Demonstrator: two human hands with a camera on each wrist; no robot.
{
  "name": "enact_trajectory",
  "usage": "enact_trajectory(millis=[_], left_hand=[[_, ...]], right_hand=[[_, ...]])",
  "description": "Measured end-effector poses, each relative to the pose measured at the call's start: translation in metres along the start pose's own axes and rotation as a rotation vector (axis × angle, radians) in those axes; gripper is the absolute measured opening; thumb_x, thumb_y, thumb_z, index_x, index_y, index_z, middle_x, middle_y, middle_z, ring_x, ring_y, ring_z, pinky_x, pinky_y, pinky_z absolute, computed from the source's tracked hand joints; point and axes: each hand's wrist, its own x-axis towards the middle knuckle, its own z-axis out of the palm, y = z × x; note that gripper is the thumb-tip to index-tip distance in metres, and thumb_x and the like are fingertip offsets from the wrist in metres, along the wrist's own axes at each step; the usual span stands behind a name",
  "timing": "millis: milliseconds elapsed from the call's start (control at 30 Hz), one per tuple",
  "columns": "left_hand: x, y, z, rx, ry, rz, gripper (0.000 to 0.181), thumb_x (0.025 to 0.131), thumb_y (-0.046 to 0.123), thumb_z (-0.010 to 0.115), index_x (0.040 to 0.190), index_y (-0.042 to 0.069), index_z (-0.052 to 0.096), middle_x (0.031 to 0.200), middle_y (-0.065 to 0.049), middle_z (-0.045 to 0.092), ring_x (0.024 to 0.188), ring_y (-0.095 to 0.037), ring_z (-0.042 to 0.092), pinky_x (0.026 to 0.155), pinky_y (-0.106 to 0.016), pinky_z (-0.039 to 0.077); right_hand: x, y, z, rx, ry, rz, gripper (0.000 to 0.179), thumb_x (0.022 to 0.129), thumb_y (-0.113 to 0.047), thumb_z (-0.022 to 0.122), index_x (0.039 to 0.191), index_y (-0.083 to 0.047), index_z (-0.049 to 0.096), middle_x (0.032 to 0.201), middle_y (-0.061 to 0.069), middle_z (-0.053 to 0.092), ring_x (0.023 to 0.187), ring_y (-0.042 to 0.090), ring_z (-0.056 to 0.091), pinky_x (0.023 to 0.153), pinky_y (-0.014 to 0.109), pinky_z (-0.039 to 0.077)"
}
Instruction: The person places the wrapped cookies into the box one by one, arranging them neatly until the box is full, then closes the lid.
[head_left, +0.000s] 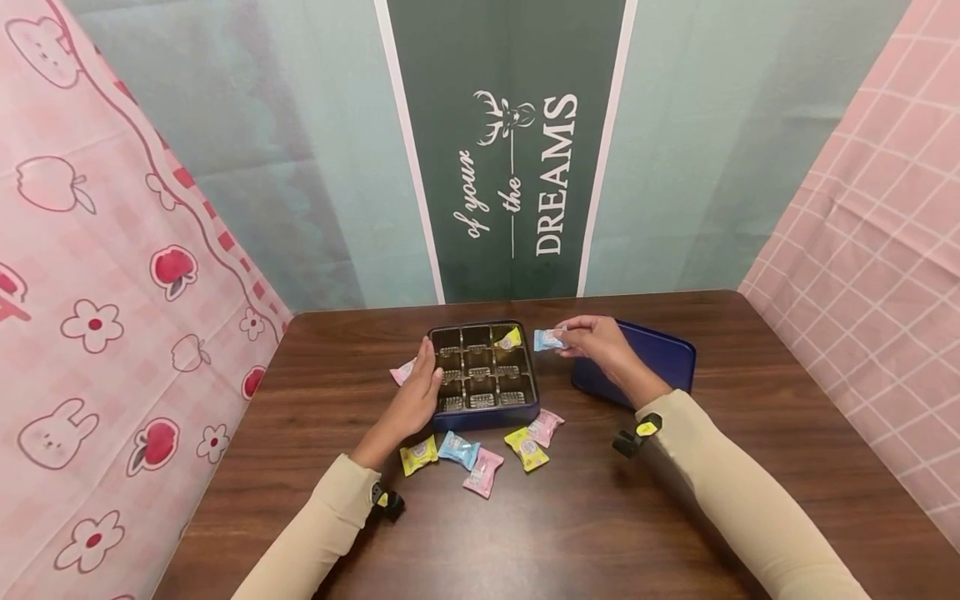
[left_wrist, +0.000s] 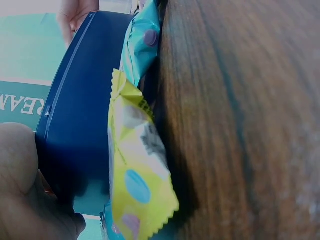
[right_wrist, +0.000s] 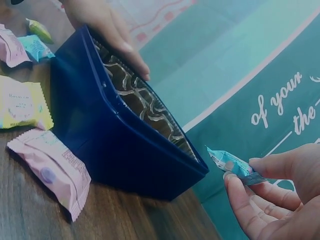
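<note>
My right hand [head_left: 598,340] pinches a blue-wrapped candy [head_left: 550,339] between thumb and fingers, just right of the dark blue tin [head_left: 487,418]. In the right wrist view the pinched candy [right_wrist: 231,164] is beside the tin's corner. Inside the tin, a divider tray has several square compartments; a yellow-wrapped candy [head_left: 508,339] lies in the far right one. Against the tin's left side rests my left hand [head_left: 415,395], its fingers extended along the rim. The left wrist view shows that hand [left_wrist: 20,170] at the tin wall [left_wrist: 82,95].
The blue lid [head_left: 660,360] lies under my right forearm. In front of the tin are yellow candies [head_left: 418,456], a blue candy [head_left: 459,450] and pink candies [head_left: 483,473]. Another pink candy [head_left: 402,372] is partly hidden behind my left hand. Fabric hangs behind the wooden table [head_left: 585,533].
</note>
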Motion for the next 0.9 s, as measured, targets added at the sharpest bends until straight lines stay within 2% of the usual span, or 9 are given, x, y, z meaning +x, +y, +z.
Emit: enact_trajectory(millis=[233, 333, 500, 733, 900], left_hand=[[0.001, 0.002, -0.001, 0.000, -0.007, 0.008, 0.060, 0.112, 0.018, 0.036, 0.157, -0.011, 0.010, 0.167, -0.025, 0.002, 0.153, -0.039, 0.014, 0.120, -0.055, 0.021], [0.001, 0.001, 0.000, 0.001, -0.005, 0.011, 0.060, 0.112, 0.016, 0.037, 0.157, -0.012, 0.010, 0.167, -0.026, 0.003, 0.153, -0.040, 0.014, 0.119, -0.057, 0.021], [0.001, 0.002, 0.000, -0.003, -0.010, 0.006, 0.060, 0.112, 0.017, 0.036, 0.157, -0.011, 0.009, 0.168, -0.022, 0.000, 0.153, -0.039, 0.013, 0.120, -0.056, 0.021], [0.000, 0.002, -0.001, -0.007, -0.014, -0.002, 0.061, 0.112, 0.020, 0.036, 0.158, -0.010, 0.010, 0.168, -0.021, 0.000, 0.154, -0.038, 0.012, 0.120, -0.056, 0.021], [0.001, 0.001, 0.000, 0.000, -0.011, 0.004, 0.060, 0.112, 0.018, 0.037, 0.157, -0.011, 0.010, 0.167, -0.024, 0.002, 0.153, -0.039, 0.012, 0.120, -0.056, 0.020]], right_hand=[[0.001, -0.006, 0.008, 0.015, -0.016, -0.007, 0.031, 0.095, -0.007, 0.070, 0.117, 0.015, 0.064, 0.100, 0.016, 0.071, 0.075, 0.017, 0.072, 0.084, 0.043, 0.059], [0.003, -0.007, 0.012, 0.019, -0.021, -0.011, 0.030, 0.095, -0.006, 0.070, 0.116, 0.015, 0.065, 0.099, 0.015, 0.071, 0.074, 0.016, 0.072, 0.085, 0.046, 0.058], [0.005, -0.008, 0.017, 0.027, -0.032, 0.002, 0.031, 0.093, -0.004, 0.071, 0.116, 0.016, 0.064, 0.097, 0.016, 0.071, 0.072, 0.016, 0.072, 0.083, 0.044, 0.059], [0.005, -0.009, 0.025, 0.016, -0.052, 0.024, 0.034, 0.093, -0.005, 0.072, 0.119, 0.016, 0.064, 0.104, 0.023, 0.070, 0.074, 0.018, 0.072, 0.085, 0.045, 0.058], [0.005, -0.009, 0.031, 0.000, -0.058, 0.034, 0.033, 0.093, -0.006, 0.073, 0.119, 0.013, 0.066, 0.105, 0.022, 0.070, 0.076, 0.020, 0.074, 0.084, 0.044, 0.059]])
